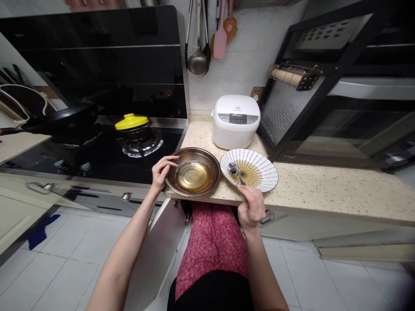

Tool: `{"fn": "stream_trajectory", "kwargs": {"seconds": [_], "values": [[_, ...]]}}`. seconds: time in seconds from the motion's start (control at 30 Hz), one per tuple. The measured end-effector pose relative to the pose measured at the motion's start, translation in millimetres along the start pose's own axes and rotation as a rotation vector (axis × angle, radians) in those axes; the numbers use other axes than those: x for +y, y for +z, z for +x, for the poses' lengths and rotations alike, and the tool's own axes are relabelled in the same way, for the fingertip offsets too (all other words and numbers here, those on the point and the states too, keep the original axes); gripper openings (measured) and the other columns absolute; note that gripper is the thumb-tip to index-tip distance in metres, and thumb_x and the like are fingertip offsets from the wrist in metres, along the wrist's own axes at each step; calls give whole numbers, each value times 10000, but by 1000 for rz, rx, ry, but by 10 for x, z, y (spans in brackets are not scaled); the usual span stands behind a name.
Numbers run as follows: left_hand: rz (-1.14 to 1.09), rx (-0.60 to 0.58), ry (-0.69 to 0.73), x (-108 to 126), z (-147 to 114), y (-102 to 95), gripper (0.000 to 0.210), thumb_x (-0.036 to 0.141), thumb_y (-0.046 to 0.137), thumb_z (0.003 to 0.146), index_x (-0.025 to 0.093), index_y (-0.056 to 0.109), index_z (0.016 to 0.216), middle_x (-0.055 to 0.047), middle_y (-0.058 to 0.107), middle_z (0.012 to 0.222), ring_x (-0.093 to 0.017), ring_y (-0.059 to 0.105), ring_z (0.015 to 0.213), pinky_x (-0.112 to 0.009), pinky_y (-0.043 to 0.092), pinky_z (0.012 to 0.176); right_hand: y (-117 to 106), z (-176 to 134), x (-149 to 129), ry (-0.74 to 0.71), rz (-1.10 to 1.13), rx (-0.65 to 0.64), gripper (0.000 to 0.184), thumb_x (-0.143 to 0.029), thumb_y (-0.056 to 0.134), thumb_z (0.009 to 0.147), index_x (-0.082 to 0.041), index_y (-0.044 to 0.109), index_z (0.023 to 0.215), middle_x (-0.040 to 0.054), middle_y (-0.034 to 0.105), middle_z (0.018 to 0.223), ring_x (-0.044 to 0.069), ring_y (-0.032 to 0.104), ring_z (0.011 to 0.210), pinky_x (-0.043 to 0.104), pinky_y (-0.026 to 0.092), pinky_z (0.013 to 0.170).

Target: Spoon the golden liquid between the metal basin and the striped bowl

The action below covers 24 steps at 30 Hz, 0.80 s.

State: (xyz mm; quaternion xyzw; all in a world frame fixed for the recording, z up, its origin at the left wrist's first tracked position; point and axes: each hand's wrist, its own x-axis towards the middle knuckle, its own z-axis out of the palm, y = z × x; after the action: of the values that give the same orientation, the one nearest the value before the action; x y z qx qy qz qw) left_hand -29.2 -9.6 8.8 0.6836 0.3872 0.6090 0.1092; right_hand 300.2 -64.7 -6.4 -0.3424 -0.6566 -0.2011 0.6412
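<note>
A metal bowl [215,176] stands at the counter's front edge, with a shallow layer of clear or yellowish liquid in it. My left hand [158,172] holds its left rim, fingers reaching over the inside. To the right of the bowl lies a white plate [269,176] with dark radiating lines and a yellow-brown middle; some liquid seems to lie there. In my right hand [252,206] is a metal spoon [232,168], gripped by its handle, its head over the plate. Whether the spoon touches the plate I cannot tell.
Behind the plate stands a white rice cooker [236,123]. On the left, a yellow-lidded pot [131,122] and a black wok [73,119] sit on the gas stove. A dark oven rack [275,103] rises at the right. Below the bowl, a cabinet door [162,246] hangs open.
</note>
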Motion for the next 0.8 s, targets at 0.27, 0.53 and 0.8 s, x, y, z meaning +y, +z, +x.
{"fn": "stream_trajectory", "kwargs": {"seconds": [0.27,0.53,0.8], "values": [[2,0,0,13,4,4,449,525,512,1015,207,785,856,-121,787,1177,-315,720,1086,-496,548,982,1,46,-213,260,102,182,160,-172,551,1025,-248,692,1027,34,748,873,210,765,833,392,647,746],[-10,0,19,-1,3,0,422,493,519,1017,208,792,866,-117,792,1173,-309,721,1080,-488,543,981,99,-31,-442,376,285,23,191,-144,533,1032,-237,697,1003,38,783,939,199,777,911,382,649,824],[3,5,5,13,3,4,453,522,512,1015,200,787,854,-126,791,1167,-313,721,1077,-489,547,970,236,-91,-545,367,375,-94,228,-89,531,1018,-229,709,993,35,786,933,173,770,906,328,633,827]]}}
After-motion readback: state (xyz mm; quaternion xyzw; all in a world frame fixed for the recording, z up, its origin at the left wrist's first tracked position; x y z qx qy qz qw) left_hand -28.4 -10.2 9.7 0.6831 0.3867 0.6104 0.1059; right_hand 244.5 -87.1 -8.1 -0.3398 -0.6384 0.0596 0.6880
